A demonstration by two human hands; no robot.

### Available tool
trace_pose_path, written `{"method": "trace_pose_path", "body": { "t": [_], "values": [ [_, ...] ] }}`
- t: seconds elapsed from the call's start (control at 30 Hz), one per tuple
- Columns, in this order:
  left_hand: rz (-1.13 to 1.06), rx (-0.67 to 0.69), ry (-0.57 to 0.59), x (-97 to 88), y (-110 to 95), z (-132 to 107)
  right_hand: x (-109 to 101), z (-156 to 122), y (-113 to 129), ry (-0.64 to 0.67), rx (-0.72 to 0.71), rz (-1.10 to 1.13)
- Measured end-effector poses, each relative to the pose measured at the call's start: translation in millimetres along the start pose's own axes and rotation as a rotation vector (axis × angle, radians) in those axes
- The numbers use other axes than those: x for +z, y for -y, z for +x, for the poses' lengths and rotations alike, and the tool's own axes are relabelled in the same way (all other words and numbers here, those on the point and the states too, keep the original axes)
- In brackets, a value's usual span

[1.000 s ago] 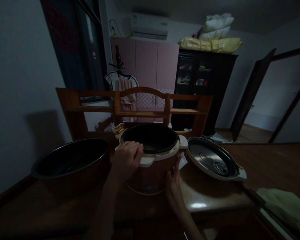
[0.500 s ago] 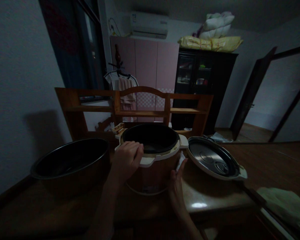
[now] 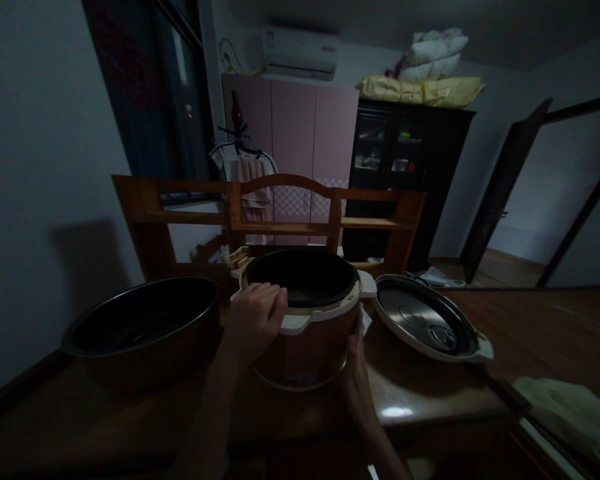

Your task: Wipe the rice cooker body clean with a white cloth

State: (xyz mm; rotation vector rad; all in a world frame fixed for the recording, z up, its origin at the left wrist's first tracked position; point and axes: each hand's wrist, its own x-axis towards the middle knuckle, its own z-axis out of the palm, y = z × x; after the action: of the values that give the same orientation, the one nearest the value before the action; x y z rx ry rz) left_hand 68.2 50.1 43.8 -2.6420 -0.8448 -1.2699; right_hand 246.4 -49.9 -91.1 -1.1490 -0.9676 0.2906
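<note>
A pink and cream rice cooker stands open in the middle of the wooden table, its dark inside showing. My left hand is closed over the cooker's near left rim. My right hand lies against the cooker's right side, fingers pressing a small white cloth to the wall. The cooker's lid lies upside down on the table just to the right.
A large dark inner pot sits on the table to the left. A wooden shelf rack stands behind the cooker. A pale green cloth lies at the table's right corner. Wardrobes and a doorway are beyond.
My right hand has slid the white cloth along the cooker's right side, the fingers first spreading outward and then drawing back in against the wall. My left hand has stayed on the rim.
</note>
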Motion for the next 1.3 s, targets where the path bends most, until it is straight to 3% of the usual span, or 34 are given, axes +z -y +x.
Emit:
{"method": "trace_pose_path", "body": {
  "t": [0.23,0.4,0.57,0.7,0.83,1.1,1.3],
  "values": [
    [-0.003,-0.003,0.002,-0.2,-0.8,0.2,-8.1,12.1,6.3,0.014,0.115,0.086],
    [-0.008,0.005,0.006,-0.9,-0.5,-0.3,0.2,3.4,16.5,0.044,0.001,0.032],
    [0.006,-0.008,0.009,-0.4,-0.3,-0.2,9.5,-18.4,16.1,0.115,-0.144,-0.208],
    [0.004,-0.012,0.012,0.0,-1.0,0.8,11.3,-27.4,15.7,0.185,-0.169,-0.307],
    [0.003,-0.014,0.016,-0.2,-0.7,0.0,12.1,-27.1,17.6,0.166,-0.195,-0.330],
    [0.027,-0.009,0.008,-1.1,-0.3,-0.3,12.4,-28.1,21.2,0.101,-0.160,-0.260],
    [0.010,-0.001,0.000,-1.0,-1.6,0.1,5.7,-11.4,9.9,0.003,0.048,-0.048]
  ]
}}
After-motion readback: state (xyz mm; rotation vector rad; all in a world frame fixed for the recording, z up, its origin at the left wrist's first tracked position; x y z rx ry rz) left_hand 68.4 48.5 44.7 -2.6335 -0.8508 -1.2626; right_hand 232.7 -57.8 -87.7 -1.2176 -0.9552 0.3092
